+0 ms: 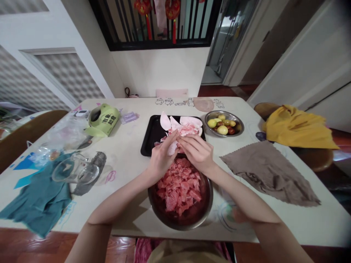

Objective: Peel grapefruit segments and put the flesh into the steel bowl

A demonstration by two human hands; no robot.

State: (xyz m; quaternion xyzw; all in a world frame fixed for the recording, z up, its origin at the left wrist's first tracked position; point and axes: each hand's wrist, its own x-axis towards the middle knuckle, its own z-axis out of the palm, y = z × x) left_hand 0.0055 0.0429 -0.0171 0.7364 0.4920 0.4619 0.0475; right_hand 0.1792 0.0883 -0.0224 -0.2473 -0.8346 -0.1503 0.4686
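The left hand (161, 155) and right hand (197, 151) jointly grasp one pomelo segment (173, 147) above one steel bowl (189, 220) of pink flesh (179, 186); one black tray (152, 139) holds peels (187, 126).

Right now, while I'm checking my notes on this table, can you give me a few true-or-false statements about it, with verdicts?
1. The left hand and right hand together hold a pink fruit piece. True.
2. The big metal bowl is empty. False: it holds pink fruit flesh.
3. Peels lie on a black tray. True.
4. The brown cloth lies left of the big bowl. False: it lies to the right; a teal cloth lies left.
5. The small metal bowl holds small round fruits. True.
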